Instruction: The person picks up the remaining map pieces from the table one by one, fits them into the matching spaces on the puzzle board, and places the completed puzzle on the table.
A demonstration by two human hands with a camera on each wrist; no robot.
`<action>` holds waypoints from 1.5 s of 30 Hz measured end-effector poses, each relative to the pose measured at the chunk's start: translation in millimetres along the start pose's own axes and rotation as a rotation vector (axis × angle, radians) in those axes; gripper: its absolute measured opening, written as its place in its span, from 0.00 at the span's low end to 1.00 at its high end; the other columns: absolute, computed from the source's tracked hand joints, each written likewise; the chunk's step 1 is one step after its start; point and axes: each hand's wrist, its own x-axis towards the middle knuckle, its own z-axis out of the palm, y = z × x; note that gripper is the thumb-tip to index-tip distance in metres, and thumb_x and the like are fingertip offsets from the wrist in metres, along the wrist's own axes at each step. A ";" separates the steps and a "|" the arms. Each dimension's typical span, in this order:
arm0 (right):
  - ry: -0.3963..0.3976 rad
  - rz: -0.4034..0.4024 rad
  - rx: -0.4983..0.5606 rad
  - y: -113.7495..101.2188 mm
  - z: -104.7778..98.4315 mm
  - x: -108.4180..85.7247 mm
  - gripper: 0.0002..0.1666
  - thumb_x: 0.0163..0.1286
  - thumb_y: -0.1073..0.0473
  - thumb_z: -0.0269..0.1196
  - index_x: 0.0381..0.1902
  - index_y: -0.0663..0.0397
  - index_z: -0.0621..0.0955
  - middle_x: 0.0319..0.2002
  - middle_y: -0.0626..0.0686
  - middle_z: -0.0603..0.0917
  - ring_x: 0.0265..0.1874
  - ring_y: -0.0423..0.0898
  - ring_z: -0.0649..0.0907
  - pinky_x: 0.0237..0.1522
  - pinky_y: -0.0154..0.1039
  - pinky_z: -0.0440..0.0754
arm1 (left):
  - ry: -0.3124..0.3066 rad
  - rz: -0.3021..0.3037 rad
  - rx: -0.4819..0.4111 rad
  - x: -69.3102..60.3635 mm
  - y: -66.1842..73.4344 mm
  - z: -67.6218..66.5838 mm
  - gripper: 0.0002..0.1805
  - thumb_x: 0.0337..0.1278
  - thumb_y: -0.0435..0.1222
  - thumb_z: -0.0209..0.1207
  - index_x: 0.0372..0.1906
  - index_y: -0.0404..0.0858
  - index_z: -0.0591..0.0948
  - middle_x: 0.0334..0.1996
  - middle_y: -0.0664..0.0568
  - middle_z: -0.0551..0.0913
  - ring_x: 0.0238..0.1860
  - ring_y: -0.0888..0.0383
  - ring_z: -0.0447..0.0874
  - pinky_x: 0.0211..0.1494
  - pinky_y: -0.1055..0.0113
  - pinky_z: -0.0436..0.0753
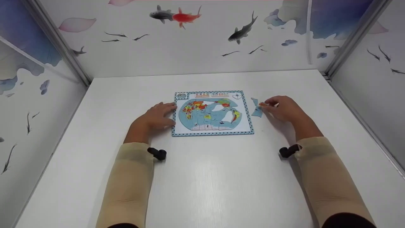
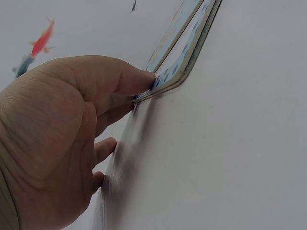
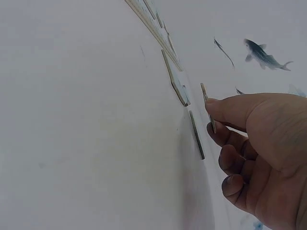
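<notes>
A world map jigsaw puzzle (image 1: 208,132) with a dotted blue border lies on the white table. White gaps show in its map. My left hand (image 1: 158,116) rests at the puzzle's left edge, fingers spread; its thumb (image 2: 139,82) presses the border in the left wrist view. Right of the board, my right hand (image 1: 281,108) pinches a thin puzzle piece (image 3: 212,122) between thumb and index finger, just above the table. The picture on this piece is mostly hidden. Under and beside those fingertips lie loose blue puzzle pieces (image 1: 257,112), close to the board's right edge.
White panels with painted fish (image 1: 242,31) stand behind the table (image 1: 202,177) and at both sides. Metal posts (image 1: 357,34) mark the back corners. Each sleeve cuff has a small black device (image 1: 288,152) near the tabletop.
</notes>
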 end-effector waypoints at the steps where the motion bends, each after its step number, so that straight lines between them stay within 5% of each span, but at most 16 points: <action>1: -0.003 -0.007 0.003 -2.6 0.2 -0.7 0.34 0.78 0.36 0.62 0.74 0.45 0.78 0.68 0.60 0.77 0.61 0.60 0.76 0.63 0.54 0.82 | 0.000 -0.003 -0.001 0.1 0.1 0.1 0.44 0.66 0.53 0.61 0.85 0.66 0.60 0.88 0.65 0.52 0.91 0.49 0.34 0.89 0.32 0.45; 20: -0.009 -0.140 -0.014 -71.1 20.8 1.6 0.23 0.78 0.47 0.66 0.67 0.40 0.84 0.62 0.53 0.80 0.56 0.54 0.78 0.51 0.43 0.87 | -0.002 -0.019 -0.017 -2.7 1.8 -0.2 0.44 0.66 0.54 0.61 0.85 0.69 0.59 0.89 0.68 0.49 0.91 0.50 0.32 0.89 0.32 0.42; 31: -0.003 -0.259 -0.038 -108.8 42.4 9.7 0.20 0.79 0.49 0.66 0.65 0.42 0.86 0.60 0.50 0.82 0.57 0.52 0.78 0.60 0.49 0.82 | -0.001 -0.008 -0.029 -1.8 0.0 -0.5 0.44 0.66 0.51 0.62 0.85 0.67 0.60 0.88 0.66 0.51 0.91 0.49 0.34 0.90 0.34 0.42; 45: -0.067 -0.268 -0.040 -157.5 58.7 29.6 0.21 0.78 0.48 0.67 0.65 0.42 0.86 0.61 0.50 0.81 0.59 0.51 0.78 0.70 0.52 0.81 | 0.003 -0.020 -0.017 1.2 -0.5 0.7 0.43 0.66 0.52 0.61 0.85 0.68 0.59 0.89 0.67 0.50 0.91 0.49 0.33 0.89 0.32 0.42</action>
